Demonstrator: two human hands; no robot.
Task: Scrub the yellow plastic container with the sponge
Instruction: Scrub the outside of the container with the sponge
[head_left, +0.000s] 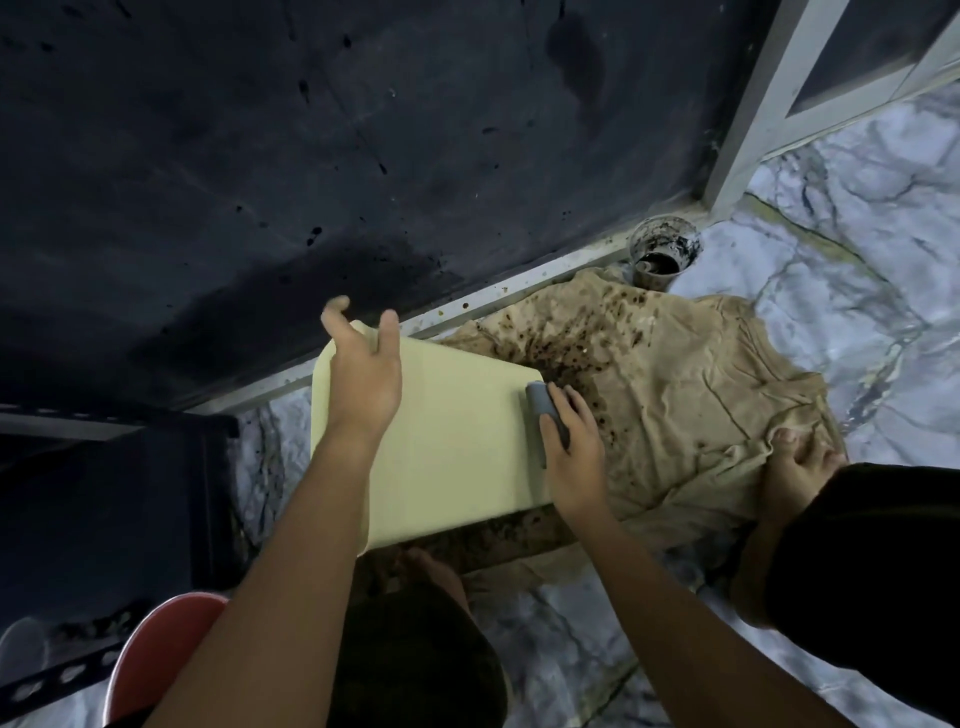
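The yellow container (447, 441) lies on its side over a stained cloth (675, 395) on the floor. The left hand (363, 374) rests flat on its upper face with fingers spread and loose, probably to keep it from sliding. The right hand (571, 457) grips a grey sponge (543, 410) and presses it against the right edge, apparently the part now being scrubbed.

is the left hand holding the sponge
No, the right hand grips the grey sponge at the yellow container's edge; the left hand is open.
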